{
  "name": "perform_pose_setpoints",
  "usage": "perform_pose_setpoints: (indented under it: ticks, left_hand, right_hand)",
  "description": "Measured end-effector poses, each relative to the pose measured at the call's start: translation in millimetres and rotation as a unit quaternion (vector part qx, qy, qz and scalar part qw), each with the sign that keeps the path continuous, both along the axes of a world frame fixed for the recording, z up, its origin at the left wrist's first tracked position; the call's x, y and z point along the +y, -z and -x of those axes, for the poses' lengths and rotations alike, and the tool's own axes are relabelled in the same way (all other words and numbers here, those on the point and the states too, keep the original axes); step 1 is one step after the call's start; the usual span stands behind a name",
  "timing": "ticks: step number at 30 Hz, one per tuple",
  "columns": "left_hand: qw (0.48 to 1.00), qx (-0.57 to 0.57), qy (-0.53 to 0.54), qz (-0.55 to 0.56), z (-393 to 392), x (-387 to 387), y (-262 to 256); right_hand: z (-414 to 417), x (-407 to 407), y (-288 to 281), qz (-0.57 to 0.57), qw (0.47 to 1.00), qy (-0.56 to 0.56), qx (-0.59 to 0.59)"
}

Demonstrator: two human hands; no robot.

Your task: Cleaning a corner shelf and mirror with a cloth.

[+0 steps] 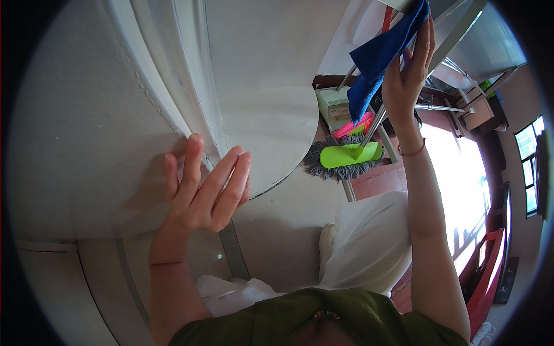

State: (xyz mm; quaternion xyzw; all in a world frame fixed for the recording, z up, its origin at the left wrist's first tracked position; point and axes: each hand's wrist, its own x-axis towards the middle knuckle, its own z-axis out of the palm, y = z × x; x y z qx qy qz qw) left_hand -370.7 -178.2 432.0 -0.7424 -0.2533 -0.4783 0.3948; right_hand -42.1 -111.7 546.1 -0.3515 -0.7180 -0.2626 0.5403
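My left hand (210, 190) is raised beside the edge of a white door frame (190, 86), fingers apart and nothing in them. Its fingertips are close to the frame; whether they touch it I cannot tell. My right hand (407, 82) reaches up at the upper right and holds a dark blue cloth (376, 56) that hangs down in folds. Part of the cloth runs past the top of the view, close to a pale panel (396, 3). Below the cloth, a flat mop with a lime green head (346, 155) and grey fringe rests on the floor.
A pale dustpan (335, 104) and a pink brush (355, 125) are beside the mop. Metal-legged tables (489, 47) stand at the upper right. A red chair (487, 272) is at the lower right, near bright sunlight on the floor. A curved white threshold edge (277, 184) crosses the middle.
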Motion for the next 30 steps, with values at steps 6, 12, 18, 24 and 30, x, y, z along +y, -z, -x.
perform_pose_setpoints:
  ticks: [6, 12, 18, 24, 30]
  left_hand:
    - [1.0, 0.003, -0.004, 0.005, -0.2, -1.2, -0.4]
    - [1.0, 0.003, 0.001, 0.002, 0.2, -1.1, -0.2]
    - [1.0, -0.001, 0.004, 0.006, 0.3, -2.0, -0.5]
    - [1.0, 0.001, 0.002, 0.004, 0.3, -2.6, -1.4]
    - [1.0, 0.006, -0.003, 0.004, 0.0, -2.4, -2.5]
  right_hand:
    - [-1.3, -0.3, 0.6, -0.001, 1.0, -0.006, 0.001]
    - [-2.5, 0.2, 1.3, -0.002, 1.0, -0.005, 0.005]
    - [1.2, -1.0, -0.1, -0.006, 1.0, -0.01, 0.001]
    - [-0.9, -1.4, -0.1, -0.009, 1.0, 0.004, -0.01]
    - [-0.6, -1.7, -0.8, -0.005, 1.0, -0.012, -0.004]
